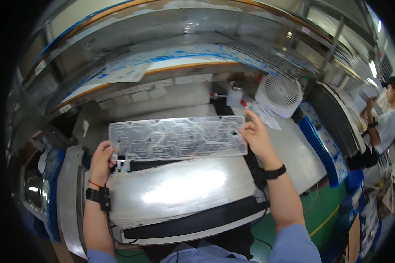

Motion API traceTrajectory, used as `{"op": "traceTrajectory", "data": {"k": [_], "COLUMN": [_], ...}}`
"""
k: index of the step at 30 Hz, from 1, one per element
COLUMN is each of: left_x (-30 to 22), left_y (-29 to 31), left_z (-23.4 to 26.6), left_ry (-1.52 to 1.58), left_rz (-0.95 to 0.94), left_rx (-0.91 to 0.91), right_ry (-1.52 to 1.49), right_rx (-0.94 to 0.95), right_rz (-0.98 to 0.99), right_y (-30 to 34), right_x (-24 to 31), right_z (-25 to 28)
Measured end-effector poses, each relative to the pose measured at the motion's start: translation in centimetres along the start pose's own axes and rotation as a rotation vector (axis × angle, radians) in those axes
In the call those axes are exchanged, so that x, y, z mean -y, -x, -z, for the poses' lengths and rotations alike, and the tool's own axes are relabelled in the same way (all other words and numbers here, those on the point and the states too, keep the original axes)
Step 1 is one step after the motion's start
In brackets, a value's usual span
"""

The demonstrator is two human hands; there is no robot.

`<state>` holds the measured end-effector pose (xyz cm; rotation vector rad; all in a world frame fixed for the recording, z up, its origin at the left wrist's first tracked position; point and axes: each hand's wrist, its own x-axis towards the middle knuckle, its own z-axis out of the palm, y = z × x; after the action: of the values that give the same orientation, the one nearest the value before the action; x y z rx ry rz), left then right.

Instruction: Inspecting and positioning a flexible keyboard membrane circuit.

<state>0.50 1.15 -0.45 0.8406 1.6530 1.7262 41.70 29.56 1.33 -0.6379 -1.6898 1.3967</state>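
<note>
A long, thin translucent panel with circuit-like line patterns [177,138] is held up by its two short ends, above the bench. My left hand [102,161] grips its lower left corner, fingers closed around the edge. At the other end, my right hand [258,136] pinches the right edge, with the index finger raised. Below and nearer to me lies a stack of shiny flat sheets [184,186], reflecting light. A black pad [197,214] shows along the stack's front side. What lies right behind the panel is hidden.
A white fan [281,93] stands at the back right, beside a small whitish bottle [234,96]. Overhead runs a shelf [188,65] with sheets on it. Blue-wrapped stacks [327,142] are at the right. Another person [386,114] stands far right. A cable hangs from my left wrist.
</note>
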Motion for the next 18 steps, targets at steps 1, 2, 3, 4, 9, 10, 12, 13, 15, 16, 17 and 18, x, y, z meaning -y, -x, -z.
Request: {"op": "traceTrajectory", "data": {"k": [1,2,3,4,9,10,12,13,15,16,17,18], "left_x": [-0.3,-0.8,-0.7,-0.7,-1.3,-1.0,-1.3,-1.2,-0.6,-0.5,-0.5,-0.3], "left_y": [0.2,0.5,0.6,0.8,1.2,1.1,0.9,0.9,0.8,0.7,0.5,0.4], "left_z": [0.0,0.3,0.2,0.2,0.0,0.0,-0.2,0.0,0.5,0.6,0.6,0.8], "left_ry": [-0.008,-0.016,-0.006,0.002,-0.029,-0.059,-0.075,-0.065,-0.038,0.009,0.056,0.101], "left_rz": [-0.003,0.005,0.024,0.043,0.158,0.143,0.146,0.130,0.098,0.080,0.062,0.049], "left_rx": [-0.012,-0.027,-0.028,-0.027,0.035,0.052,0.056,0.057,0.064,0.063,0.064,0.066], "right_ry": [0.008,-0.003,0.006,0.015,-0.025,-0.021,-0.071,-0.076,-0.078,-0.120,-0.095,-0.071], "right_rx": [-0.002,0.023,0.040,0.055,0.080,0.082,0.078,0.088,0.105,0.132,0.114,0.092], "right_rz": [0.011,-0.010,-0.042,-0.074,-0.077,-0.056,-0.051,-0.042,-0.023,-0.034,-0.040,-0.051], "right_y": [0.0,-0.2,-0.1,-0.1,0.1,0.3,0.2,0.1,0.1,0.3,0.1,0.2], "right_x": [0.2,0.4,0.9,1.1,0.9,0.6,1.2,1.1,0.8,0.9,1.1,1.0], "right_z": [-0.3,-0.8,-0.8,-0.9,-0.7,-0.4,-0.6,-0.8,-0.8,-0.7,-0.6,-0.5]}}
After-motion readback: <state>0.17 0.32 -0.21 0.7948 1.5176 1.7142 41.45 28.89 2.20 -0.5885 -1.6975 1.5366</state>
